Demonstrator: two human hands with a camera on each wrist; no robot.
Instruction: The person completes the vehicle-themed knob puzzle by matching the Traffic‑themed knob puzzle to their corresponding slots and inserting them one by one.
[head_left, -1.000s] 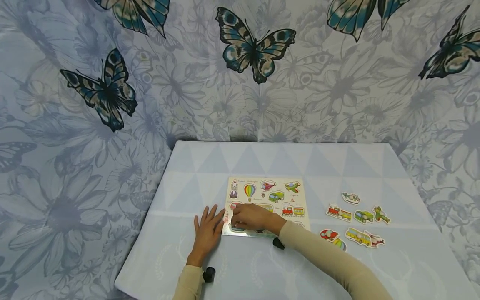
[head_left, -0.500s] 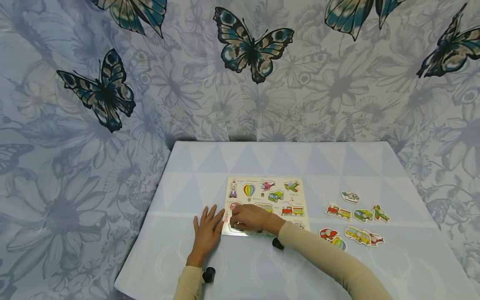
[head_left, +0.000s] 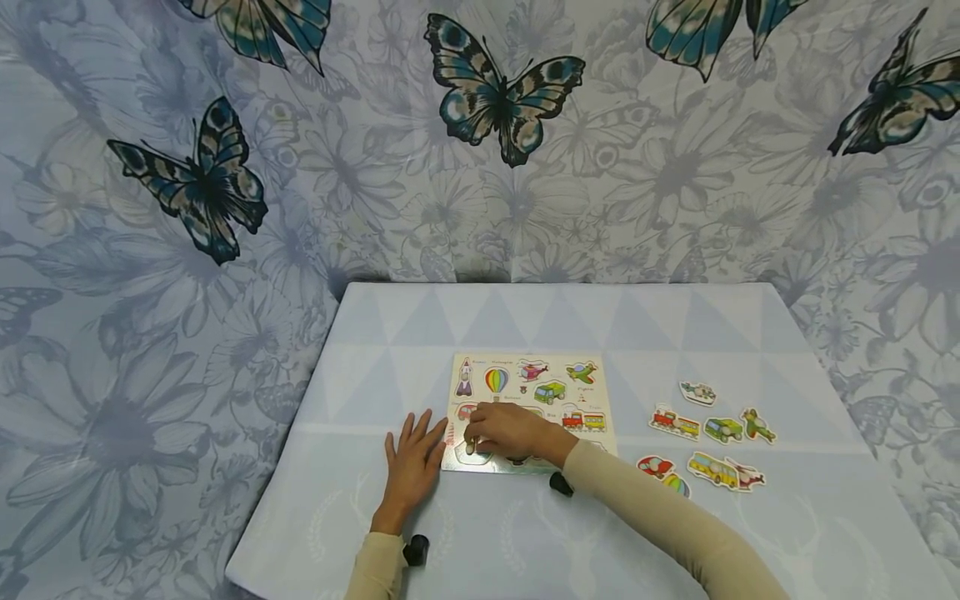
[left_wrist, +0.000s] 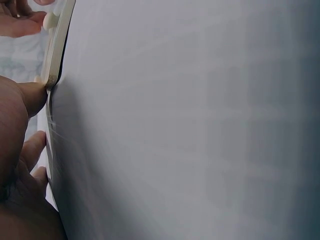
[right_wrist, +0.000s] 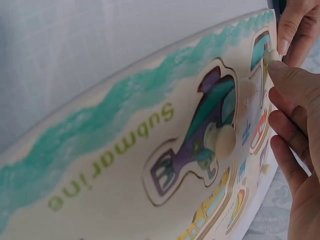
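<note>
On the table lies a wooden peg puzzle board (head_left: 551,462) with vehicle pictures. My left hand (head_left: 412,467) rests flat on the cloth with spread fingers, its thumb (left_wrist: 34,97) against the board's corner. My right hand (head_left: 510,429) is over the board's near-left part, fingers loosely bent. Its thumb (right_wrist: 292,82) lies right beside the small knob (right_wrist: 272,56) of a piece set in the board's corner. The left wrist view shows that knob (left_wrist: 50,20) with right-hand fingertips just above it. A submarine piece (right_wrist: 220,107) with a round knob sits in its slot nearer the right wrist.
Several loose vehicle cut-outs lie right of the board: a train (head_left: 675,422), a green car (head_left: 723,429), a yellow bus (head_left: 712,471), a green plane (head_left: 759,425) and a red car (head_left: 655,467). Butterfly-patterned fabric (head_left: 502,208) rises behind the table (head_left: 420,317).
My right hand has risen slightly and shifted away from the near edge, showing more of the corner piece below its fingers. The left hand stays put; the view shifts slightly.
</note>
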